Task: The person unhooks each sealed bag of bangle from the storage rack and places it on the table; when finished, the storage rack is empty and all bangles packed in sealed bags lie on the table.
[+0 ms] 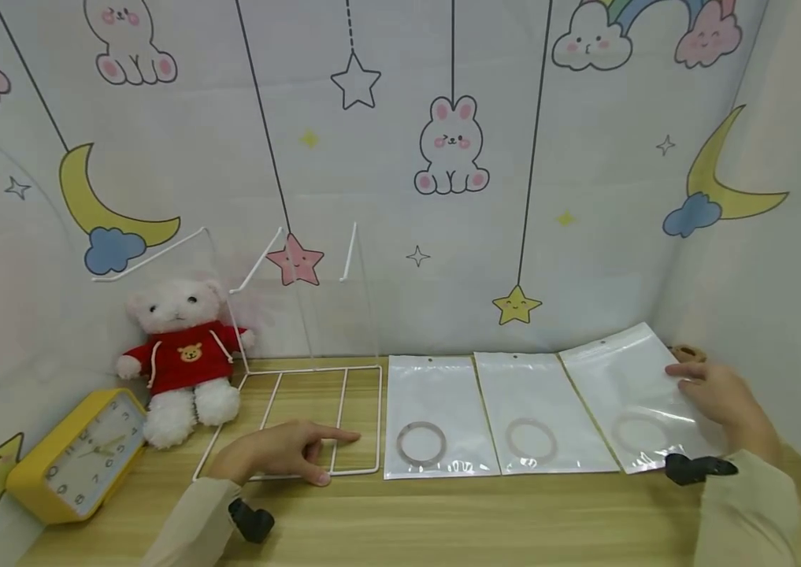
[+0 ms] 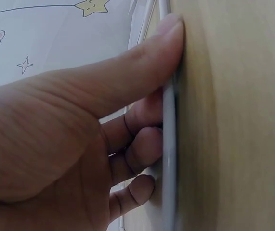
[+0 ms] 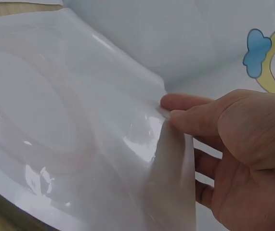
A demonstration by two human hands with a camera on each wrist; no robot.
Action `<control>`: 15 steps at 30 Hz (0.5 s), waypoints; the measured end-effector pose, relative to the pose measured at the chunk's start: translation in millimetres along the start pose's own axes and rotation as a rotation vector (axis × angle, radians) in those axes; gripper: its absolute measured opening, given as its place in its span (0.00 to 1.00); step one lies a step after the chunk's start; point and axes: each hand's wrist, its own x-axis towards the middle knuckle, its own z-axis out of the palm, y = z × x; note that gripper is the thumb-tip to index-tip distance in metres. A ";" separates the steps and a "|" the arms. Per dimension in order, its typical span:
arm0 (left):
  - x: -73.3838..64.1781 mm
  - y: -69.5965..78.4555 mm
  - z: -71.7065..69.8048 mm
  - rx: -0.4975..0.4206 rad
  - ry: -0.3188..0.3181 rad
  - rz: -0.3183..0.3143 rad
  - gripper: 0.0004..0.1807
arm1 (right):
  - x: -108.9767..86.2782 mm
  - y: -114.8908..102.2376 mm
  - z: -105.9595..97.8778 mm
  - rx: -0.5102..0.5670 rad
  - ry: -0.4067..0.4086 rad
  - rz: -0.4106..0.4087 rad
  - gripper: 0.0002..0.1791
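Observation:
My left hand (image 1: pixel 287 449) rests low over the base of a white wire rack (image 1: pixel 380 417), index finger stretched out to the right. In the left wrist view, the thumb tip (image 2: pixel 171 31) lies at the front wire (image 2: pixel 169 159), the other fingertips bent close behind it. At the right, my right hand (image 1: pixel 719 394) pinches the right edge of a glossy white zip bag (image 1: pixel 620 378) between thumb and index finger. That edge bends up in the right wrist view, and a pale ring (image 3: pixel 77 139) shows through the plastic.
Two more white bags (image 1: pixel 435 402), each with a pinkish ring, lie flat in a row beside the rack. A teddy bear (image 1: pixel 187 346) in a red sweater and a yellow clock (image 1: pixel 81 457) stand left. A small brown object (image 1: pixel 687 353) peeks out behind the right bag.

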 end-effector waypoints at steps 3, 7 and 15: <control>0.3 -1.4 0.5 -0.002 0.000 0.000 0.35 | -1.1 4.0 0.3 0.039 -0.040 0.045 0.24; -0.1 -1.2 0.6 -0.007 -0.001 -0.003 0.35 | -2.8 8.0 2.9 0.049 -0.062 0.059 0.27; -1.2 1.1 0.1 -0.001 0.000 0.001 0.34 | -8.1 13.0 4.9 0.147 -0.107 0.076 0.28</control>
